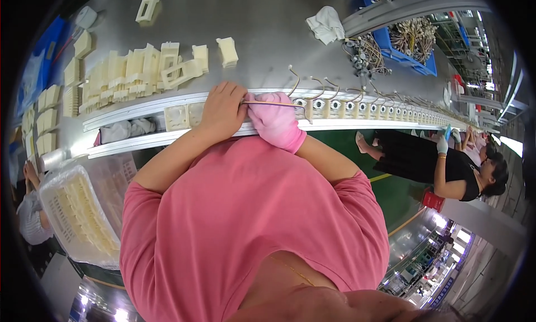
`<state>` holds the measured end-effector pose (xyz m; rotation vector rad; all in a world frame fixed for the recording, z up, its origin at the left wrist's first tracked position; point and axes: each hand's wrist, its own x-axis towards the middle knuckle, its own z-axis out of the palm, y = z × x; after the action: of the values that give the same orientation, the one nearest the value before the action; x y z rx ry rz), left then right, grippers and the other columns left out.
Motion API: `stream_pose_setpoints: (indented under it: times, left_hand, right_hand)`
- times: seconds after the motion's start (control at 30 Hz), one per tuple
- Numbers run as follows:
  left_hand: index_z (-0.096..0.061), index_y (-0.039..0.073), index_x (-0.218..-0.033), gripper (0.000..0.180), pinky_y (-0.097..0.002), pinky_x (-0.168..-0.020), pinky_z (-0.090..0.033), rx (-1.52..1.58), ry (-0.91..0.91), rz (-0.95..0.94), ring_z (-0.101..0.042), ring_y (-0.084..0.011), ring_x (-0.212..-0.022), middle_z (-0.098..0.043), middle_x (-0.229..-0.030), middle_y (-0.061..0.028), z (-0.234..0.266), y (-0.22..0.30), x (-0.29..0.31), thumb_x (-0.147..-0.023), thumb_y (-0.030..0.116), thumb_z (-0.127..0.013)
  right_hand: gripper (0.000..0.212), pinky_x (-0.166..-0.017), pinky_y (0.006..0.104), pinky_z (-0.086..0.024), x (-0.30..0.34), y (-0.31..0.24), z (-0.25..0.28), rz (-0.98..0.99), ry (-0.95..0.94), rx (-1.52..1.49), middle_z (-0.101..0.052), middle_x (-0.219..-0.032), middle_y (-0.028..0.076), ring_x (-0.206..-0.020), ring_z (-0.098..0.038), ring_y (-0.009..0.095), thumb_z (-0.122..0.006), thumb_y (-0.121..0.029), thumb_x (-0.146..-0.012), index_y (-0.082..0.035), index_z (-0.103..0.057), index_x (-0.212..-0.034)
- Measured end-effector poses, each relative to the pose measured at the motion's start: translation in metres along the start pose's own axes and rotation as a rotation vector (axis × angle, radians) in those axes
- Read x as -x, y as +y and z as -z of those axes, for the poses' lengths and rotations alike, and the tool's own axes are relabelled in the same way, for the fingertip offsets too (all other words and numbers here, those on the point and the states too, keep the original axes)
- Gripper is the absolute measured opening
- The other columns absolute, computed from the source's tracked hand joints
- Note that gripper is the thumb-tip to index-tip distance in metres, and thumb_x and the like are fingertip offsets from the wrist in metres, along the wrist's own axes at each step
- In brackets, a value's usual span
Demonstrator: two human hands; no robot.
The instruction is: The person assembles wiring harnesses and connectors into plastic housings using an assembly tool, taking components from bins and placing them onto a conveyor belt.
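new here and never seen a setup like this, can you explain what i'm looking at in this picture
There is no robot here: a person is working with their own hands. The one picture comes from a wide fisheye camera on their head, looking down, so straight edges bend.

The left hand is bare; the right hand wears a pink and white glove. A thin cable runs across the glove toward the left hand, though the exact grip is hidden. Both hands are at a long metal track.

On the grey table are cream plastic pieces, a white cloth and a blue bin full of wires.
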<state>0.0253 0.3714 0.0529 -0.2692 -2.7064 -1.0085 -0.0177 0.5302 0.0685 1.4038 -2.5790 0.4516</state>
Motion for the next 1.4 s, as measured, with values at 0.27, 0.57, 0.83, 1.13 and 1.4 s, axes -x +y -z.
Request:
stream_pose_setpoints:
  times: [0.27, 0.57, 0.83, 1.13, 1.4]
  left_hand:
    - [-0.052, 0.005, -0.085, 0.016, -0.0392, -0.074, -0.037, -0.069, -0.037, 0.011, -0.049, -0.029, -0.088, -0.051, -0.089, -0.0108, 0.0, 0.001, 0.002, -0.073, 0.01, -0.061]
    - [-0.057, 0.003, -0.091, 0.02, -0.0396, -0.079, -0.04, -0.041, -0.065, -0.014, -0.049, -0.0292, -0.091, -0.052, -0.089, -0.0111, 0.001, -0.005, -0.001, -0.074, 0.011, -0.063]
    - [-0.059, 0.004, -0.084, 0.013, -0.038, -0.076, -0.043, -0.016, 0.028, -0.052, -0.051, -0.0284, -0.085, -0.053, -0.085, -0.0095, -0.007, -0.01, 0.0, -0.075, 0.012, -0.063]
    - [-0.058, 0.005, -0.083, 0.013, -0.0377, -0.076, -0.041, -0.007, 0.064, -0.037, -0.05, -0.0273, -0.086, -0.052, -0.084, -0.0083, -0.008, -0.007, 0.002, -0.074, 0.013, -0.064]
    - [-0.058, 0.005, -0.079, 0.011, -0.0376, -0.075, -0.041, -0.043, 0.086, 0.08, -0.051, -0.027, -0.086, -0.053, -0.083, -0.0076, -0.01, -0.002, 0.001, -0.072, 0.012, -0.063]
  right_hand:
    - [0.021, -0.072, 0.0394, -0.041, 0.002, -0.005, -0.001, -0.184, 0.084, -0.181, -0.058, -0.076, 0.007, -0.074, -0.056, 0.026, -0.057, -0.014, -0.076, -0.011, -0.063, -0.096]
    - [0.021, -0.066, 0.0315, -0.047, -0.04, 0.051, 0.063, -0.652, 0.271, -0.695, -0.063, -0.081, 0.01, -0.067, -0.059, 0.021, -0.056, -0.002, -0.078, -0.005, -0.067, -0.096]
    - [0.037, -0.089, 0.0385, -0.041, -0.049, 0.032, 0.024, 0.385, -0.356, 0.199, -0.062, -0.087, 0.01, -0.088, -0.059, 0.025, -0.056, -0.014, -0.076, -0.006, -0.054, -0.112]
    - [0.016, -0.059, 0.0421, -0.047, -0.033, 0.028, 0.025, 0.071, -0.503, -0.015, -0.061, -0.067, 0.012, -0.063, -0.06, 0.032, -0.053, -0.015, -0.079, -0.007, -0.056, -0.092]
    - [0.01, -0.065, 0.045, -0.046, -0.055, 0.031, 0.023, -0.225, -0.519, -0.149, -0.06, -0.068, 0.015, -0.067, -0.059, 0.035, -0.056, -0.016, -0.075, -0.007, -0.058, -0.077]
